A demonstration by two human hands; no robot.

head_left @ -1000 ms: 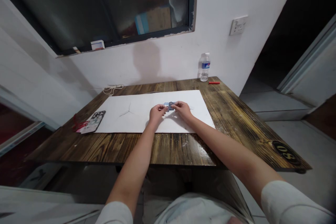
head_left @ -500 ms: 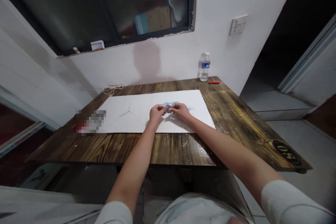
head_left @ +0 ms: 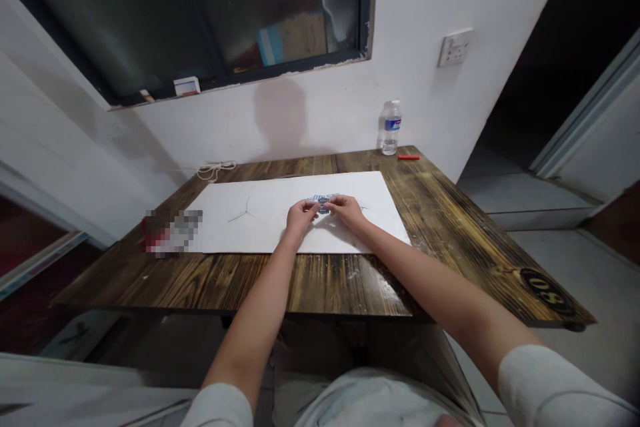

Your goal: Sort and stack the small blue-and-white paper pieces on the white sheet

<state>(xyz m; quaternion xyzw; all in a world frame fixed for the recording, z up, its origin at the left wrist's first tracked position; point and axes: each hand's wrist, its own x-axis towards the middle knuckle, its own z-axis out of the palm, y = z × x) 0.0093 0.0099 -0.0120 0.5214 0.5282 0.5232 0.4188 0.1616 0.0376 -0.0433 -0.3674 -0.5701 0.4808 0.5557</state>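
My left hand (head_left: 301, 215) and my right hand (head_left: 346, 210) meet over the right half of a white board (head_left: 260, 233). Between their fingertips they pinch a small dark grey-blue piece (head_left: 323, 204), one hand at each side of it; its kind is too small to make out. Just behind the fingers several small blue pieces or marks (head_left: 316, 197) show on the board, partly hidden by my hands. Farther left on the board is a thin dark three-armed shape (head_left: 245, 213), like joined wires or drawn lines.
The board rests on a dark wooden table (head_left: 450, 240). At the back right stand a water bottle (head_left: 391, 128) and a red stick-like item (head_left: 409, 157). A bundled pale cord (head_left: 216, 169) lies at the back left. A blurred-out item (head_left: 173, 233) covers the board's left end.
The small piece has turned or lifted slightly between my fingertips and shows more of its face. Both hands stay in nearly the same place.
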